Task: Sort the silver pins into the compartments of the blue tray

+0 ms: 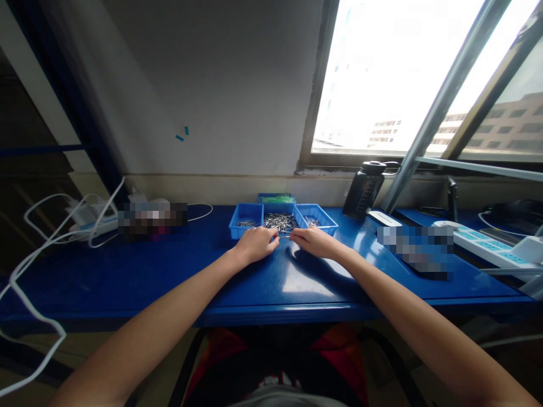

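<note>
My left hand (255, 244) is closed in a pinch at the front of the middle blue bin (279, 206). Facing it, my right hand (316, 241) pinches with its fingertips a short way off. A thin pale line shows between the two hands; what the fingers hold is too small to make out. Many small silvery metal pieces (280, 220), slim like rivets or screws, fill the middle bin. The left blue bin (233, 226) and the right blue bin (324, 216) each contain fewer of them.
Behind the bins, another blue bin (261, 198) carries green plastic material (278, 199). A black water bottle (363, 189) stands by the window. White cables (31, 265) run along the left side, and a white power strip (487, 246) lies at the right of the blue table (169, 282).
</note>
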`<state>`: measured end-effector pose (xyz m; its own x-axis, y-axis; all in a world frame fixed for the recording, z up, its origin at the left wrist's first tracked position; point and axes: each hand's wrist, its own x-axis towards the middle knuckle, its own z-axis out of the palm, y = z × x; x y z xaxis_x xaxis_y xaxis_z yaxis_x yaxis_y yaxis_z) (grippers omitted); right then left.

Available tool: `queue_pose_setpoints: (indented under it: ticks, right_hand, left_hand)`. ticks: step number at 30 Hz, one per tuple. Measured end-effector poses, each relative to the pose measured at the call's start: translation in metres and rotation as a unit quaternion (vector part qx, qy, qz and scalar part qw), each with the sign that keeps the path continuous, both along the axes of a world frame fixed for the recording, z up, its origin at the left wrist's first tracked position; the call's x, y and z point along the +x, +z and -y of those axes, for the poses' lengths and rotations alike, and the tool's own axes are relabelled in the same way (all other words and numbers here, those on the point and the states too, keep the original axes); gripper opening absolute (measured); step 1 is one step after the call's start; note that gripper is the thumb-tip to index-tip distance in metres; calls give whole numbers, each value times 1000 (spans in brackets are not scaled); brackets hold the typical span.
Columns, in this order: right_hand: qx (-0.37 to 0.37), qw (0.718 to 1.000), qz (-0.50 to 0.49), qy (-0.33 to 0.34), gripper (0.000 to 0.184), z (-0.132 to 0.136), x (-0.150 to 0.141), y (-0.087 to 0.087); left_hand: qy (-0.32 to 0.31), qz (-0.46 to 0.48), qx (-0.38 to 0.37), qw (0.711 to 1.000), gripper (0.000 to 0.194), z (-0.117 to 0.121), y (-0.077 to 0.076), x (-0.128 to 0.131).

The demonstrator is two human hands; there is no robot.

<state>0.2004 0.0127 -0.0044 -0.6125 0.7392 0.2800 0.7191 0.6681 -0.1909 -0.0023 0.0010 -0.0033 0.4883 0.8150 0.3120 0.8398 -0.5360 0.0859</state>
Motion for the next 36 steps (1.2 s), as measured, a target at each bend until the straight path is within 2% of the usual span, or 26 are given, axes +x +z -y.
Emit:
queue_pose_setpoints:
  ticks: [10,15,19,24,31,36]
  right_hand:
    - [2,1000,16,-8,24,1,0,-1]
    - [-9,1000,11,3,23,1,-3,-3]
    - [-41,998,-43,37,26,4,-7,-4]
    - [-81,992,-88,37,33,7,-10,-2]
    - [-85,992,-88,17,32,6,-9,0]
    - [-57,995,-84,16,31,6,-6,2]
  left_hand:
    - [-25,19,5,1000,21,-2,0,-1]
    - [-90,70,2,993,20,1,3,2]
    - [-121,94,10,988,19,3,4,4]
    - [-132,93,-4,987,22,2,4,4]
    - [-144,91,9,985,18,3,5,3]
    - [-100,74,-6,992,16,4,5,2]
